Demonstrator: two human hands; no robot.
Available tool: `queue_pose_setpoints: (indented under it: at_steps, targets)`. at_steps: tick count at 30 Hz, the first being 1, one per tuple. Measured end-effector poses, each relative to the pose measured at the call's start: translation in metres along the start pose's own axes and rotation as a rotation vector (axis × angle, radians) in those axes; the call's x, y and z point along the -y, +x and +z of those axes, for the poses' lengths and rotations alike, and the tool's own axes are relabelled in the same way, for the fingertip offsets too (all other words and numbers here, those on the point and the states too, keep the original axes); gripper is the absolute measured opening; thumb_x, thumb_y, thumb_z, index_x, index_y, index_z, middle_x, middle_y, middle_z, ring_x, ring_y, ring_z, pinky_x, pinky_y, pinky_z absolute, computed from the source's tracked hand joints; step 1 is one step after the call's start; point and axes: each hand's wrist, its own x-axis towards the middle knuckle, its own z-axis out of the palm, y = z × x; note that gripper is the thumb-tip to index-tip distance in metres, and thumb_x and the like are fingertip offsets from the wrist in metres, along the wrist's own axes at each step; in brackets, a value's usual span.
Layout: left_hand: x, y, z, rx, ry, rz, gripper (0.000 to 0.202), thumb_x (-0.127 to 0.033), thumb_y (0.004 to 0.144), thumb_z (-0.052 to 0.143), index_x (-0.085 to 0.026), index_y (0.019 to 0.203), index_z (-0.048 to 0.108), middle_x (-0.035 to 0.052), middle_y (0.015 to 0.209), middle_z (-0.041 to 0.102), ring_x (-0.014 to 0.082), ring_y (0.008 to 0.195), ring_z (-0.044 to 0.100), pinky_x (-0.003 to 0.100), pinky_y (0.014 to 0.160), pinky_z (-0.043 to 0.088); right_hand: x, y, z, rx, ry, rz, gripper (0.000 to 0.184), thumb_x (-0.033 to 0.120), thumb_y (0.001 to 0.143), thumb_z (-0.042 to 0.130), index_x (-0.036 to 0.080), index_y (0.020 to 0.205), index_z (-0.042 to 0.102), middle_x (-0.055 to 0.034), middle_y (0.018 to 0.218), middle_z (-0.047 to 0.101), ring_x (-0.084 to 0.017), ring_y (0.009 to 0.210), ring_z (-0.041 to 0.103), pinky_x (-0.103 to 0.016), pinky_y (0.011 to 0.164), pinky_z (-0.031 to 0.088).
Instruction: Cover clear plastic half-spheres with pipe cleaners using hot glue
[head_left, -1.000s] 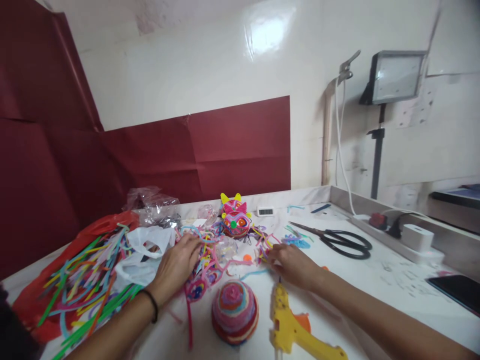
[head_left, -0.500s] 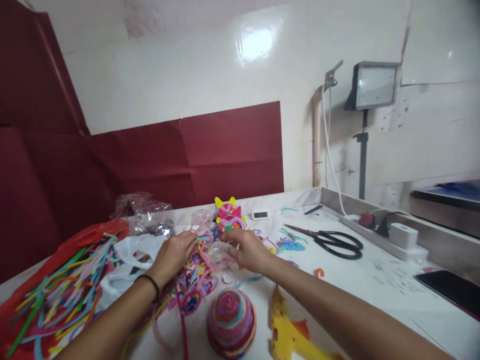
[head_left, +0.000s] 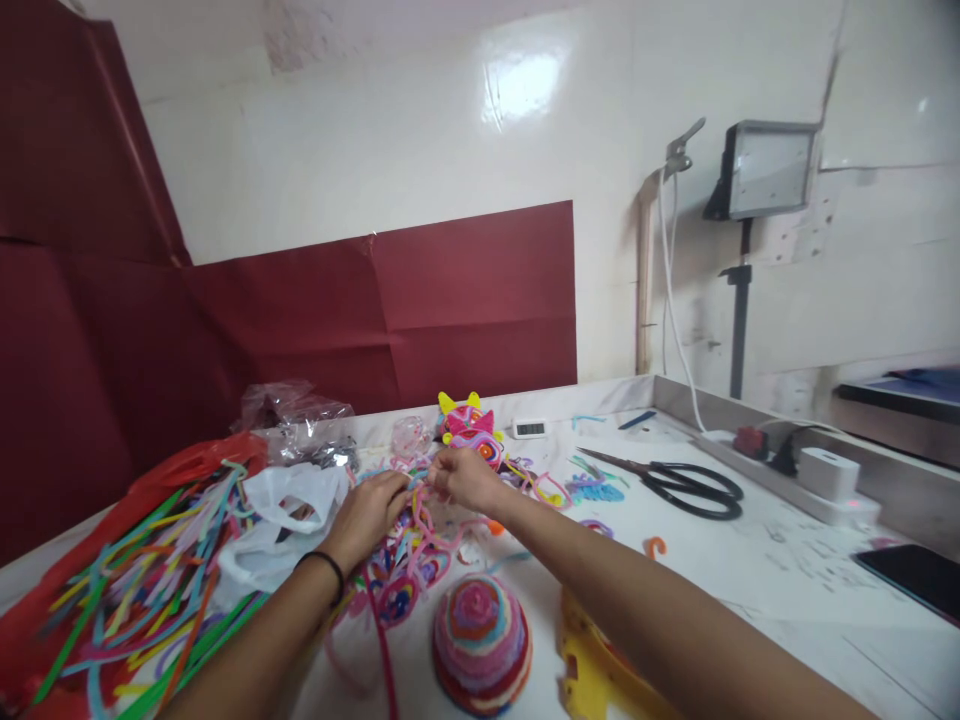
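Observation:
Both hands are over a tangled pile of coloured pipe-cleaner pieces (head_left: 405, 570). My left hand (head_left: 375, 512) rests on the pile with its fingers curled together; what they hold is hidden. A black band (head_left: 328, 572) circles that wrist. My right hand (head_left: 466, 482) has thumb and fingers pinched close beside the left fingertips, and whatever is between them is too small to name. Just behind it stands a colourful pipe-cleaner figure (head_left: 474, 438) with yellow ears. Nearer to me sits a striped pipe-cleaner dome (head_left: 481, 645), touched by neither hand.
Left, a red bag (head_left: 225, 450) holds many loose pipe cleaners beside a white plastic bag (head_left: 292, 500). A yellow glue gun (head_left: 592, 670) lies under my right forearm. Farther right are black-handled scissors (head_left: 694, 490), a power strip (head_left: 817, 495) and a phone (head_left: 911, 580). A small digital display (head_left: 529, 429) stands behind.
My right hand has moved slightly left toward my left hand, and its fingers have closed into a pinch. The whole view has shifted a little, so things appear farther right.

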Motion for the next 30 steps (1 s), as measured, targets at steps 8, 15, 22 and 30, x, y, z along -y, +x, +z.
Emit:
queue_pose_setpoints:
  at_steps: [8,15,22,30]
  targets:
    - [-0.006,0.009,0.008,0.034,0.038,-0.028,0.024,-0.030,0.094,0.059,-0.018,0.114,0.062,0.0078,0.117,0.065,0.0219,0.099,0.065,0.044,0.085,0.055,-0.012,-0.012,-0.014,-0.024,-0.117,0.014,0.025,0.031,0.095,0.060,0.016,0.114,0.061,-0.0063,0.111,0.066,-0.020,0.091,0.067,-0.038,0.077,0.057]
    - [0.002,0.010,0.009,0.013,0.052,-0.159,0.026,-0.030,0.093,0.059,-0.017,0.115,0.061,0.0076,0.116,0.065,0.0214,0.096,0.066,0.042,0.082,0.056,-0.022,-0.035,-0.016,0.102,-0.411,-0.037,0.025,0.030,0.094,0.061,0.017,0.115,0.061,-0.0073,0.118,0.064,-0.022,0.101,0.064,-0.043,0.086,0.054]
    - [-0.007,0.008,-0.004,-0.110,0.057,-0.076,0.018,-0.021,0.094,0.056,-0.015,0.108,0.064,0.0084,0.113,0.067,0.0223,0.101,0.065,0.043,0.088,0.054,-0.021,-0.043,-0.009,0.213,-0.554,-0.109,0.026,0.030,0.093,0.061,0.016,0.115,0.061,-0.0085,0.118,0.064,-0.023,0.101,0.064,-0.043,0.087,0.054]
    - [-0.082,-0.012,-0.049,-0.277,0.001,0.242,0.030,-0.028,0.090,0.056,-0.021,0.118,0.066,0.0129,0.136,0.061,0.0380,0.129,0.048,0.058,0.108,0.026,0.004,-0.071,-0.064,-0.045,-0.300,-0.255,0.010,0.020,0.089,0.065,0.014,0.082,0.067,0.0015,0.073,0.066,-0.013,0.067,0.062,-0.028,0.067,0.049]
